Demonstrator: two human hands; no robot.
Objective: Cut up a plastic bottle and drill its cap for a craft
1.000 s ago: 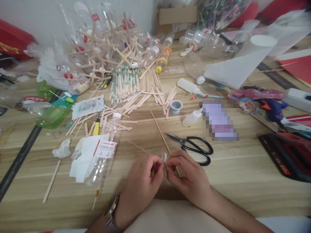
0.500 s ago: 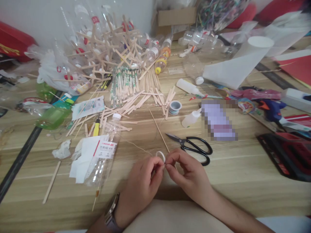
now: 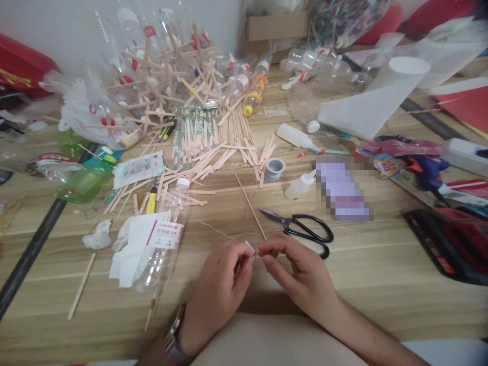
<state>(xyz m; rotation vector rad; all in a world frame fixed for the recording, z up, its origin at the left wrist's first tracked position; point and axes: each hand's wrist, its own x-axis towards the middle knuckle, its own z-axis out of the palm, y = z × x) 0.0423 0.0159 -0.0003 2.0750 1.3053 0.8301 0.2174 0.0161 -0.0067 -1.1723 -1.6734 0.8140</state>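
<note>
My left hand is closed in a pinch on a small white ring, now seen nearly edge-on; it looks like plastic. A thin thread trails from these fingers across the table to the left. My right hand pinches at the ring's near edge, its fingertips almost meeting the left ones; whatever lies between them is too small to make out. A thin wooden skewer lies on the table, its lower end passing behind my right hand. Just beyond that hand rest black-handled scissors, blades apart.
To the left lie a clear plastic bottle and a craft stick. Farther back are a thread spool, white glue bottles, loose sticks and piled bottles. A red-black case sits right, near a blurred-out rectangle.
The white ring has turned from showing its open round face to nearly edge-on. Both hands have shifted very slightly, staying together. The other things have not moved.
</note>
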